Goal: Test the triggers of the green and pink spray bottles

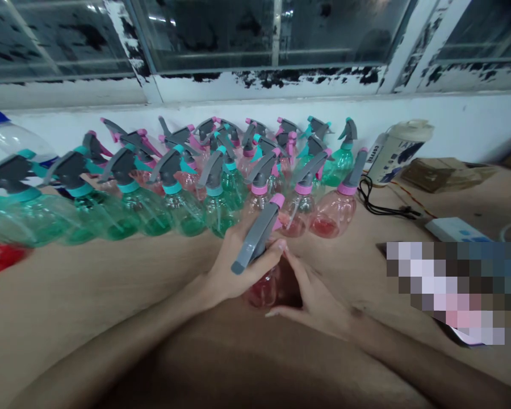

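A pink spray bottle (262, 287) with a grey trigger head (255, 238) stands on the wooden table (111, 284) in front of me. My left hand (234, 267) is wrapped round its neck, just under the grey head. My right hand (313, 295) curls round the bottle's lower body from the right. Both hands are closed on this one bottle, which tilts slightly toward me.
Several green spray bottles (170, 210) and pink spray bottles (332, 210) stand in rows behind it along the wall. A large cup (398, 150), a black cable (378, 207), a white box (453, 230) and a blurred patch lie at the right. A red object (2, 255) lies at the left edge.
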{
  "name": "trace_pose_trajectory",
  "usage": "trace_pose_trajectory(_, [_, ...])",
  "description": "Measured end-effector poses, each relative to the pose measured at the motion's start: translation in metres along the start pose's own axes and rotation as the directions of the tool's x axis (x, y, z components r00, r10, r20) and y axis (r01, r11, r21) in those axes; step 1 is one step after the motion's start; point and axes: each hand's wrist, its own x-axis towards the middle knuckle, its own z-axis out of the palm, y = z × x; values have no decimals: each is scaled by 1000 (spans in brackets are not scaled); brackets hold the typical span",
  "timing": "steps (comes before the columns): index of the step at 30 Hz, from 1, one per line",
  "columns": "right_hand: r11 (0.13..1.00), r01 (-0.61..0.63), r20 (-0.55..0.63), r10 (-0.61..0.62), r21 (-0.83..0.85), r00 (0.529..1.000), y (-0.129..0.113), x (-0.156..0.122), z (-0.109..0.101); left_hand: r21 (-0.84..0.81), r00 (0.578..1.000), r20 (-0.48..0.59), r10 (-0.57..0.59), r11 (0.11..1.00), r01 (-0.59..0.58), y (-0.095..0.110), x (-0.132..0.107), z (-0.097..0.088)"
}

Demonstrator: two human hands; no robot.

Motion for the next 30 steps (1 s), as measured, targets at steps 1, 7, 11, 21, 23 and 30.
trace_pose_trajectory(1, [1000, -11, -23, 11, -13, 1000, -1, 0, -1, -16, 1000, -9, 6, 1000, -6, 0, 0, 0])
trace_pose_trajectory(7, [964, 44, -58, -61, -261, 996, 0, 1, -4, -2, 999, -28, 24, 1000, -24, -2, -1, 1])
trace_pose_trajectory(11, [938, 52, 1, -55, -343, 998, 2, 1, -2, 10, 1000, -21, 17, 1000, -17, -4, -1, 1])
trace_pose_trajectory(21, [917, 102, 81, -76, -387, 994, -2, 2, -2, 2, 1000, 14, 3, 1000, -3, 8, 5, -2])
trace_pose_trajectory(23, [917, 110, 88, -82, -384, 993, -1, 1, -1, -11, 999, 25, 19, 1000, -19, 7, 5, -2])
trace_pose_trajectory(30, [986, 78, -115, -95, -148, 989, 6, -7, -3, -23, 1000, -14, -3, 1000, 2, 1, 1, 1])
